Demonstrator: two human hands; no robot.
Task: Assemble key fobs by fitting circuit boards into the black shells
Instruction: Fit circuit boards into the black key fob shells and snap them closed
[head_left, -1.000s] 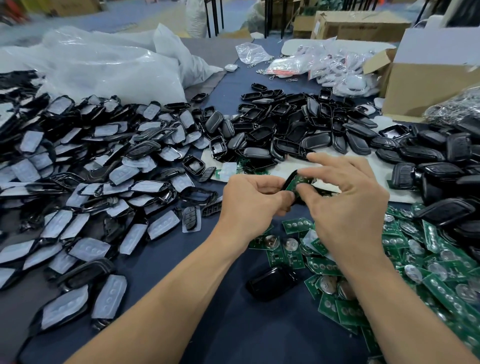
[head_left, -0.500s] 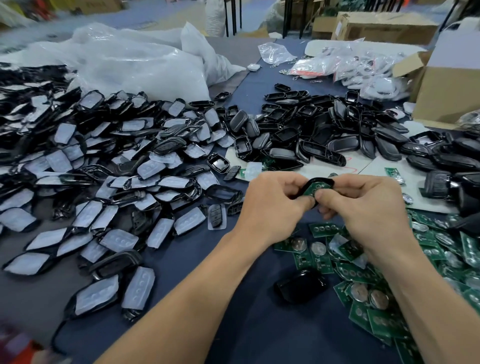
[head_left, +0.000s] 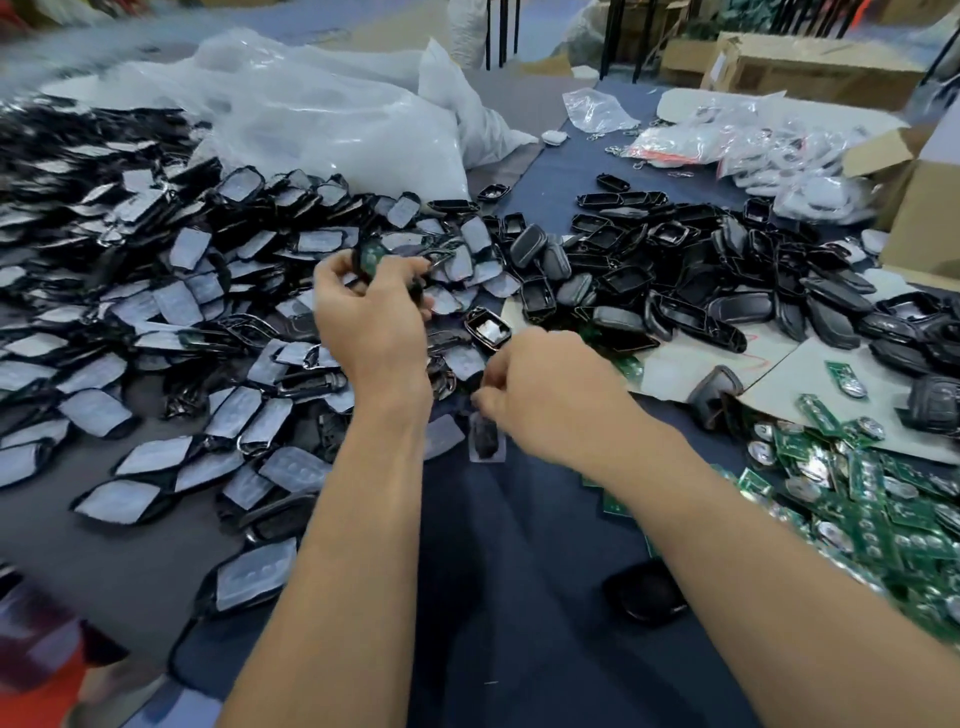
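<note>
Left hand (head_left: 371, 322) is up at centre frame, fingers curled round a black shell (head_left: 358, 258) with a green circuit board (head_left: 373, 254) seated in it, above the pile of film-covered shells (head_left: 156, 312) at left. Right hand (head_left: 550, 400) sits lower, just right of centre, fingers curled over a small black piece (head_left: 487, 439) on the dark cloth (head_left: 519, 571), grip impossible to tell; loose boards (head_left: 857, 499) heaped at lower right

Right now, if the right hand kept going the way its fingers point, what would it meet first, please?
Probably the small black button piece in clear film on the dark blue cloth, just below the right hand; its curled fingers point down-left at it. Whether they already touch is unclear.
</note>
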